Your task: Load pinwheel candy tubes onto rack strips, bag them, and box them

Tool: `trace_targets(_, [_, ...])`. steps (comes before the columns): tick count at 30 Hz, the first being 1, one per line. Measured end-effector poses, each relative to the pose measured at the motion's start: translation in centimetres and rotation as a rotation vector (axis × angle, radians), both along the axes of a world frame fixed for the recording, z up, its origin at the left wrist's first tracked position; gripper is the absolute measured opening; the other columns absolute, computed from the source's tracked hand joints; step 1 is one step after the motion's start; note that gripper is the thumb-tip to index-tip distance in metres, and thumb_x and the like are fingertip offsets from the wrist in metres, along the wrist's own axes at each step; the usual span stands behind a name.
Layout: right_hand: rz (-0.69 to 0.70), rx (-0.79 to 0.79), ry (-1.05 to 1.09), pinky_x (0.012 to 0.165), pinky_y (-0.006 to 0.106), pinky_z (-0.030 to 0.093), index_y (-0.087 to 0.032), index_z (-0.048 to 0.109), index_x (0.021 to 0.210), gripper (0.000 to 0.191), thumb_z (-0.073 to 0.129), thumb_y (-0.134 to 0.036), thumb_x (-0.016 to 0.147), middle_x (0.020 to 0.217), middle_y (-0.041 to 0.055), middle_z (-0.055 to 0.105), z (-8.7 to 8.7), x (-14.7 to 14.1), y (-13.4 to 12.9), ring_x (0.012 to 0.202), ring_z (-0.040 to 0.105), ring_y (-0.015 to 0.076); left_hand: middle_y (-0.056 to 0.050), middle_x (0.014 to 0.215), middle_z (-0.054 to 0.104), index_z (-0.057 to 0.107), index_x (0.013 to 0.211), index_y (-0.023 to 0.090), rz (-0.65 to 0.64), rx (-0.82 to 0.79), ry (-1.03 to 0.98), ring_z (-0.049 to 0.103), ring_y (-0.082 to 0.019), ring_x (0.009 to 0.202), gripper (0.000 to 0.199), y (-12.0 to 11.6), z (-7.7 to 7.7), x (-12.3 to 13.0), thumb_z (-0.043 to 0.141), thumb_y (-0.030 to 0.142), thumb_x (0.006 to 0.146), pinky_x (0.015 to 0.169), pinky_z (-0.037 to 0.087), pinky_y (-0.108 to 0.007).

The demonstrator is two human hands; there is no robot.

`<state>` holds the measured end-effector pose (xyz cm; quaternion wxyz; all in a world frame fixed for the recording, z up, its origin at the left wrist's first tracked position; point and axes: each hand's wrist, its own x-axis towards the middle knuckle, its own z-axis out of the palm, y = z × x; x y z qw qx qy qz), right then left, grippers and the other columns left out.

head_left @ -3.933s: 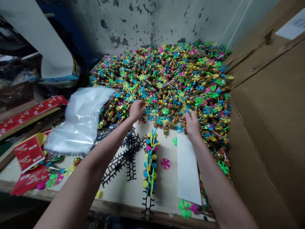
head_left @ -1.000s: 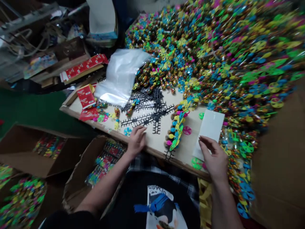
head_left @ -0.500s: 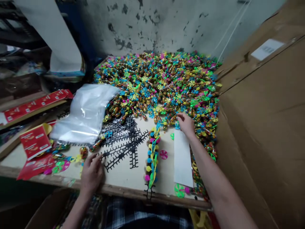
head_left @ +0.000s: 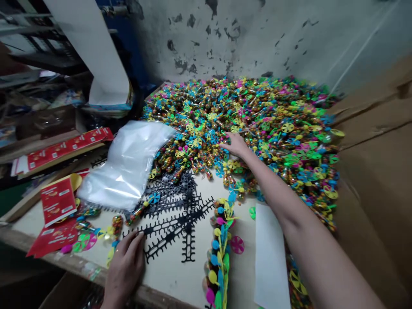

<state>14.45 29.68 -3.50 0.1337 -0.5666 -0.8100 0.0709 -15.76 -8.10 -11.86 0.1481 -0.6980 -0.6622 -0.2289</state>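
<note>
My right hand [head_left: 234, 145] reaches into a wide heap of small clear candy-filled toys [head_left: 196, 116] with coloured fan wheels. Its thumb and forefinger are apart at the heap's surface, and I see nothing held between them. My left hand [head_left: 127, 266] rests near the front edge of the table, fingers loosely bent, by the ends of black plastic clip strips [head_left: 167, 234]. It holds nothing that I can see. Between my hands, one strip filled with the toys [head_left: 219, 253] stands in a row, yellow, blue, green and pink parts showing.
Clear plastic bags [head_left: 128, 161] lie left of the heap. Red printed cards [head_left: 59, 201] and a few loose toys [head_left: 117, 225] are at the left front. A white card strip [head_left: 272, 257] lies under my right forearm. A large cardboard box [head_left: 376, 184] borders the right side.
My right hand has moved from the near edge of the heap farther in and to the left. My left hand stays beside the black strips. The camera view has shifted left.
</note>
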Motion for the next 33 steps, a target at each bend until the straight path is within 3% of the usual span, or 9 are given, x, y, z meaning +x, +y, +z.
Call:
trace_targets(2, [0.157,-0.024,-0.071,0.105,0.048,0.036,-0.02,0.043,0.139,0.07,0.062,-0.051,0.079,0.141,0.0177,0.042,-0.2,-3.9,-0.1,0.131,0.037,0.0335,-0.012,0.098,0.062,0.059,0.098,0.016,0.019,-0.012,-0.001,0.064,-0.02,0.08,0.02,0.0,0.1,0.0,0.041,0.023,0.091,0.069,0.055,-0.032])
trace_targets(6, [0.533,-0.056,-0.224,0.108,0.058,0.027,-0.035,0.04,0.139,0.074,0.066,-0.057,0.073,0.154,0.0067,0.024,-0.6,-10.3,-1.4,0.14,0.019,0.0382,-0.011,0.095,0.063,0.059,0.096,0.016,0.041,-0.025,-0.01,0.064,-0.019,0.08,0.019,0.1,0.4,0.1,0.043,0.023,0.091,0.069,0.055,-0.03])
trace_targets(9, [0.556,-0.111,-0.327,0.102,0.061,0.033,-0.036,0.037,0.14,0.077,0.068,-0.055,0.073,0.153,0.0065,0.026,-0.8,-11.5,-1.7,0.138,0.02,0.0413,-0.01,0.095,0.063,0.06,0.096,0.017,0.056,-0.025,-0.018,0.064,-0.019,0.08,0.019,0.1,0.5,0.2,0.042,0.024,0.092,0.07,0.055,-0.03])
trace_targets(12, [0.468,-0.1,-0.377,0.093,0.055,0.044,-0.031,0.039,0.139,0.066,0.061,-0.048,0.079,0.147,0.0094,0.036,-1.0,-9.7,-1.6,0.128,0.038,0.0393,-0.01,0.095,0.063,0.06,0.094,0.017,0.07,-0.018,-0.038,0.064,-0.018,0.08,0.019,0.2,0.4,0.1,0.043,0.024,0.092,0.071,0.055,-0.03])
trace_targets(16, [0.403,-0.065,-0.462,0.082,0.041,0.049,-0.03,0.045,0.134,0.053,0.051,-0.023,0.082,0.14,0.0079,0.044,-1.3,-6.0,-2.8,0.108,0.054,0.0291,-0.01,0.095,0.064,0.062,0.093,0.017,0.076,-0.021,-0.082,0.064,-0.019,0.081,0.018,0.0,0.0,0.0,0.045,0.024,0.09,0.073,0.055,-0.031])
trace_targets(20, [0.365,-0.026,-0.534,0.078,0.035,0.046,-0.026,0.054,0.124,0.044,0.045,-0.015,0.083,0.133,0.0082,0.05,-1.6,-2.1,-5.5,0.099,0.057,0.0233,-0.01,0.095,0.066,0.065,0.091,0.017,0.093,-0.04,-0.148,0.064,-0.019,0.082,0.022,-0.3,-0.3,-0.1,0.045,0.026,0.09,0.073,0.055,-0.032])
trace_targets(27, [0.248,-0.001,-0.554,0.075,0.033,0.042,-0.018,0.064,0.104,0.03,0.041,-0.015,0.086,0.112,0.011,0.062,-2.1,4.8,-9.9,0.09,0.058,0.0224,-0.01,0.094,0.067,0.066,0.088,0.018,0.111,-0.061,-0.225,0.064,-0.02,0.083,0.024,-0.5,-0.4,-0.1,0.044,0.027,0.089,0.073,0.055,-0.033])
trace_targets(33, [0.161,-0.019,-0.533,0.076,0.033,0.041,-0.017,0.064,0.098,0.024,0.046,-0.018,0.083,0.103,0.0123,0.064,-1.2,7.0,-12.3,0.094,0.057,0.0249,-0.009,0.093,0.067,0.066,0.09,0.02,0.076,-0.046,-0.232,0.064,-0.021,0.083,0.02,-0.2,0.2,0.1,0.047,0.027,0.087,0.074,0.055,-0.033])
